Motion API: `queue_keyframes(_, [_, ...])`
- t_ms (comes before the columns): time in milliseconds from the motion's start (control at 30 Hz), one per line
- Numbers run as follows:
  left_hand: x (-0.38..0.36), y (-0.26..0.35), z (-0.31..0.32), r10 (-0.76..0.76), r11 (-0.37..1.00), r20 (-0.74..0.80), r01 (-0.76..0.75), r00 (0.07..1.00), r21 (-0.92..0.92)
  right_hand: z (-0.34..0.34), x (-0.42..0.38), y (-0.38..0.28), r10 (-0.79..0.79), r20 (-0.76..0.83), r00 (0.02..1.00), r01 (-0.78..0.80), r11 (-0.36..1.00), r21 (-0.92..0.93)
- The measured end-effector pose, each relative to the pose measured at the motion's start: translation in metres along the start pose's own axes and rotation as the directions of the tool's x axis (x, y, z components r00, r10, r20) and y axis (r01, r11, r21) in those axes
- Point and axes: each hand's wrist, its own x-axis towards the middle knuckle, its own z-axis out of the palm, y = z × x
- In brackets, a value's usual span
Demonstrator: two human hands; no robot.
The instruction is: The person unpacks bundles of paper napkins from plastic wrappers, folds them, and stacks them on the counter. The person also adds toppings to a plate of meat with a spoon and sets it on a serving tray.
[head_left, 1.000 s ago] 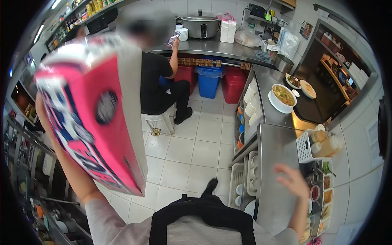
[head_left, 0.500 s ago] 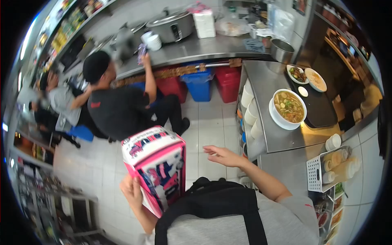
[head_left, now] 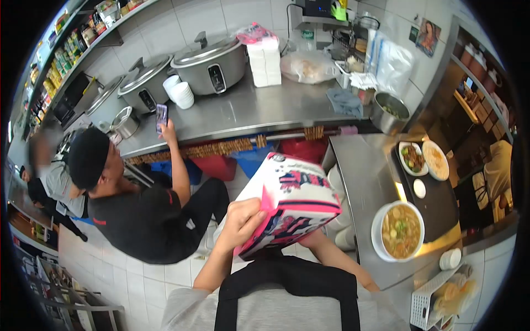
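A plastic-wrapped pack (head_left: 301, 190) in white, pink and navy is held up in front of my chest, tilted. My left hand (head_left: 241, 223) is closed on its near left edge, with the fingers pinching the pink wrapper. Beneath the pack's right side, my right hand (head_left: 314, 238) bears against it. Its fingers are mostly hidden behind the wrapper. What is inside the pack does not show.
Left of me a person in black (head_left: 141, 215) sits holding a phone (head_left: 161, 118). A steel counter (head_left: 237, 110) carries rice cookers (head_left: 212, 63) and a white paper stack (head_left: 265, 62). On the right-hand counter stand a soup bowl (head_left: 401, 230) and a tray (head_left: 439, 212) of dishes.
The pack has moved up and to the right, turning as it rose. My right hand, open and apart from it before, is now under it. The view has shifted towards the back counter.
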Motion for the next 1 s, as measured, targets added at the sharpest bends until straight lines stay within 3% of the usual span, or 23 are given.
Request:
queue_keyframes(33, [0.029,-0.012,-0.007,0.017,0.998,-0.041,-0.020,0.999,-0.056,0.008,0.028,-0.018,0.003,0.000,1.000,-0.003,1.000,-0.011])
queue_keyframes(133, [0.116,-0.053,-0.046,0.035,0.996,-0.259,-0.054,0.965,-0.066,0.047,0.130,-0.084,-0.113,0.345,0.932,0.248,0.892,-0.377])
queue_keyframes(167, [0.142,-0.058,-0.061,0.006,0.994,-0.331,-0.042,0.944,-0.100,0.069,0.159,-0.099,-0.263,0.020,0.965,0.248,0.881,-0.403])
queue_keyframes(200, [0.171,-0.063,-0.073,0.075,0.988,-0.448,-0.128,0.891,-0.089,0.095,0.187,-0.110,-0.388,-0.307,0.869,0.239,0.873,-0.425])
queue_keyframes(233, [0.197,-0.072,-0.087,0.117,0.981,-0.531,-0.182,0.840,-0.072,0.121,0.215,-0.123,-0.459,-0.265,0.848,0.295,0.824,-0.484])
queue_keyframes(300, [0.239,-0.087,-0.115,-0.025,0.906,-0.560,-0.218,0.828,-0.363,0.145,0.267,-0.154,-0.533,-0.161,0.831,0.346,0.720,-0.601])
queue_keyframes(400, [0.288,-0.122,-0.135,0.046,0.889,-0.577,-0.296,0.815,-0.348,0.151,0.343,-0.200,-0.510,-0.056,0.859,0.330,0.634,-0.699])
queue_keyframes(500, [0.309,-0.180,-0.138,-0.020,0.916,-0.549,-0.205,0.836,-0.346,0.114,0.407,-0.232,-0.473,-0.099,0.876,0.250,0.620,-0.744])
queue_keyframes(600, [0.301,-0.246,-0.128,-0.239,0.936,-0.504,0.059,0.830,-0.347,0.066,0.439,-0.244,-0.449,-0.210,0.868,0.149,0.641,-0.753])
queue_keyframes(700, [0.278,-0.303,-0.113,-0.443,0.783,-0.271,0.223,0.854,-0.580,-0.003,0.442,-0.271,-0.366,-0.154,0.918,0.127,0.638,-0.759])
queue_keyframes(767, [0.257,-0.334,-0.103,-0.623,0.611,-0.147,0.361,0.768,-0.705,-0.065,0.433,-0.280,-0.285,-0.280,0.916,-0.046,0.620,-0.783])
queue_keyframes(833, [0.244,-0.355,-0.089,-0.740,0.545,-0.111,0.495,0.663,-0.676,-0.086,0.422,-0.284,-0.158,-0.409,0.899,-0.202,0.678,-0.707])
queue_keyframes(900, [0.247,-0.364,-0.073,-0.805,0.574,-0.256,0.596,0.535,-0.561,-0.102,0.431,-0.288,-0.163,-0.341,0.926,-0.177,0.611,-0.771])
queue_keyframes(933, [0.254,-0.358,-0.060,-0.753,0.642,-0.278,0.574,0.597,-0.508,-0.105,0.441,-0.279,-0.141,-0.301,0.943,-0.127,0.682,-0.720])
queue_keyframes(1000, [0.263,-0.387,-0.033,-0.702,0.694,-0.289,0.533,0.651,-0.484,-0.101,0.451,-0.267,-0.217,-0.062,0.974,0.050,0.474,-0.879])
